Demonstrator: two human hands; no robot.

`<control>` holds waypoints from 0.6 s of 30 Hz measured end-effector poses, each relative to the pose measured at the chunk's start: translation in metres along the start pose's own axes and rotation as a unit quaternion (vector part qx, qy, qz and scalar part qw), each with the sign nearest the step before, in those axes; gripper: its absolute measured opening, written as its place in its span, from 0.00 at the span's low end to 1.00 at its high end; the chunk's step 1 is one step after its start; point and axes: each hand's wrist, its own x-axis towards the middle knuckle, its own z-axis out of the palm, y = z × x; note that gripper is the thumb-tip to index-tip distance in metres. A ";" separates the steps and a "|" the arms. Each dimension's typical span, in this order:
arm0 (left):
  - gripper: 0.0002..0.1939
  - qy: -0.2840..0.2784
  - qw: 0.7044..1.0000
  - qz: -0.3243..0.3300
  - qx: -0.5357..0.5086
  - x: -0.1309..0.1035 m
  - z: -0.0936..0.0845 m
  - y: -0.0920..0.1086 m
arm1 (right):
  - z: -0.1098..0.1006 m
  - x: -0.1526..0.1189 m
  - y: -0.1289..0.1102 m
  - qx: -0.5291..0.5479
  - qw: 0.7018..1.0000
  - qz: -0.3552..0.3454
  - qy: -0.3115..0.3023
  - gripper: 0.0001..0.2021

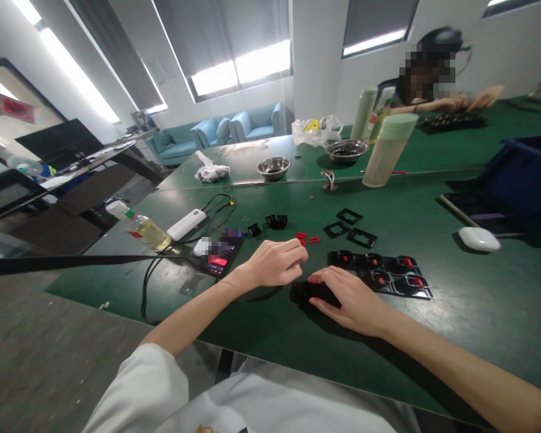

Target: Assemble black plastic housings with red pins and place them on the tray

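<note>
My right hand point(349, 300) curls over a dark black plastic part point(311, 293) on the green table, thumb at its near side and fingers across the top. Just left of it, my left hand point(279, 263) hovers with bent, closed fingers; what they pinch, if anything, is hidden. Beyond that hand lie several small red plastic pieces point(314, 240). Black square frames point(362, 238) rest farther right, and small black blocks point(276, 222) sit to the left. Beside my right hand are several black square units with red centres point(406, 262), set in two rows.
A phone point(225, 255), a white power bank point(186, 225), cables and a bottle point(148, 231) occupy the left. Metal bowls point(273, 168) and a tall tumbler point(388, 153) stand farther back. A blue bin point(518, 177) and white mouse point(479, 239) are right. Another person works across the table.
</note>
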 end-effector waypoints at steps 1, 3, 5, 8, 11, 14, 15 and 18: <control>0.10 0.009 1.000 -0.007 -0.007 0.003 0.001 -0.002 | 0.000 0.000 0.000 -0.005 1.000 -0.002 -0.001 0.10; 0.09 0.030 0.999 -0.014 -0.020 0.009 0.003 -0.006 | 0.000 -0.001 0.001 -0.013 1.000 -0.006 -0.005 0.10; 0.08 0.047 0.998 -0.023 -0.027 0.013 0.004 -0.010 | 0.001 -0.002 0.002 -0.017 1.000 -0.008 -0.007 0.10; 0.08 0.061 0.997 -0.038 -0.031 0.018 0.001 -0.014 | 0.001 -0.002 0.002 -0.017 1.000 -0.007 -0.008 0.10; 0.08 0.064 0.996 -0.053 -0.039 0.023 -0.003 -0.017 | 0.001 -0.002 0.002 -0.016 1.000 -0.006 -0.007 0.10; 0.08 0.070 0.995 -0.061 -0.042 0.029 -0.006 -0.021 | 0.001 -0.002 0.002 -0.016 1.000 -0.009 -0.006 0.10; 0.08 0.074 0.995 -0.061 -0.042 0.030 -0.006 -0.023 | 0.001 -0.002 0.002 -0.017 1.000 -0.009 -0.007 0.10; 0.08 0.081 0.994 -0.063 -0.041 0.032 -0.004 -0.028 | 0.002 -0.003 0.003 -0.016 1.000 -0.009 -0.012 0.10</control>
